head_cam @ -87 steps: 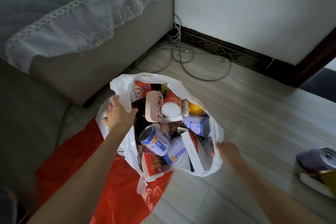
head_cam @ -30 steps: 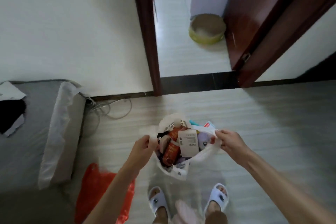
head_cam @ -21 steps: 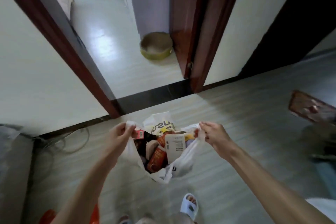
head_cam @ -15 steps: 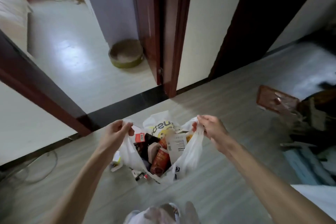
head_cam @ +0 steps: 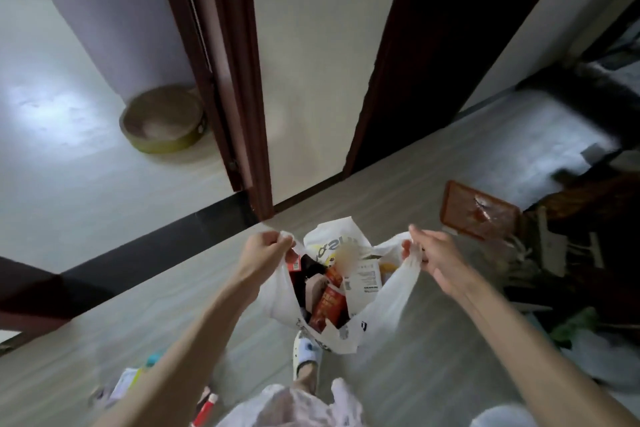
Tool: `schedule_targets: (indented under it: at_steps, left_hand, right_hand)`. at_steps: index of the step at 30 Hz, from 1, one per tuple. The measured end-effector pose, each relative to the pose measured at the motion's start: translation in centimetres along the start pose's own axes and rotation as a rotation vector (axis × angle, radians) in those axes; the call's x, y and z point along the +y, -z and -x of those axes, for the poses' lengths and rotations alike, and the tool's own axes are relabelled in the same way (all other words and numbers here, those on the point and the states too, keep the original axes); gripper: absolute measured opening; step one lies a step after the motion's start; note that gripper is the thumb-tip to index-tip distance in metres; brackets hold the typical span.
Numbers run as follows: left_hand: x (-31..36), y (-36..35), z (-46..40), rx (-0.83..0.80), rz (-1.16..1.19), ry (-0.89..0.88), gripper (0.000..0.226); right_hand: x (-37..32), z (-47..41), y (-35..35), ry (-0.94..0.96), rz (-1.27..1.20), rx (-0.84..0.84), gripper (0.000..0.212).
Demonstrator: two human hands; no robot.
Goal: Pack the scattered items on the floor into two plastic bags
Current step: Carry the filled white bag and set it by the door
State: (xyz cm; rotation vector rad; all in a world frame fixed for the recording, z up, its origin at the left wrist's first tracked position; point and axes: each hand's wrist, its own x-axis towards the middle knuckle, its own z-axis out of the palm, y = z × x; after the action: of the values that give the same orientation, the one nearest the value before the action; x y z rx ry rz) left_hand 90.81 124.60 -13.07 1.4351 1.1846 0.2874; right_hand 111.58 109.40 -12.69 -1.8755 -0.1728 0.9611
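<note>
A white plastic bag (head_cam: 377,308) hangs off the floor between my hands, stuffed with several cans, boxes and packets. My left hand (head_cam: 263,251) grips the bag's left handle. My right hand (head_cam: 433,253) pinches the right handle, stretched taut. A red packet (head_cam: 327,305) and a white labelled box (head_cam: 363,279) show at the bag's mouth. A few loose items (head_cam: 131,381) lie on the floor at lower left, partly hidden behind my left forearm.
A dark wooden door frame (head_cam: 242,80) and open doorway stand ahead, with a round yellow-green basin (head_cam: 162,125) beyond. A brown tray (head_cam: 478,215) and a cluttered pile (head_cam: 571,236) sit at right. My sandalled foot (head_cam: 306,354) is below the bag.
I have stood up and lifted the bag off the floor, turning right from the bed toward the doorway. Both hands moved from the bag's rim to its handles.
</note>
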Motion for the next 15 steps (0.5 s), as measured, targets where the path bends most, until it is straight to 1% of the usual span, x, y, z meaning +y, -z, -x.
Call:
schedule_targets:
  at_steps: [4, 7, 9, 11, 12, 15]
  left_hand:
    - [3.1, -4.3, -6.0, -0.035, -0.027, 0.116, 0.025]
    - [5.8, -6.7, -10.5, -0.028, -0.055, 0.153, 0.028]
    - [7.5, -8.0, -13.5, 0.010, -0.060, 0.171, 0.031]
    - [9.2, -9.2, -16.7, 0.044, -0.058, 0.202, 0.033]
    - [9.7, -9.9, -18.5, 0.063, -0.047, 0.218, 0.032]
    - [10.2, -12.0, -23.8, 0.160, -0.026, 0.279, 0.022]
  right_hand:
    - [-2.0, -7.7, 3.1, -0.090, 0.003, 0.009, 0.027]
    - [-4.1, -13.5, 4.5, -0.135, 0.025, -0.003, 0.026]
    - [-5.8, -17.6, 5.1, -0.141, 0.041, -0.032, 0.023]
    - [-8.0, -22.2, 5.4, -0.130, 0.106, -0.065, 0.023]
    - [-9.1, -24.8, 5.4, -0.125, 0.127, -0.067, 0.024]
    - [-11.1, -32.2, 4.9, -0.208, 0.155, -0.084, 0.023]
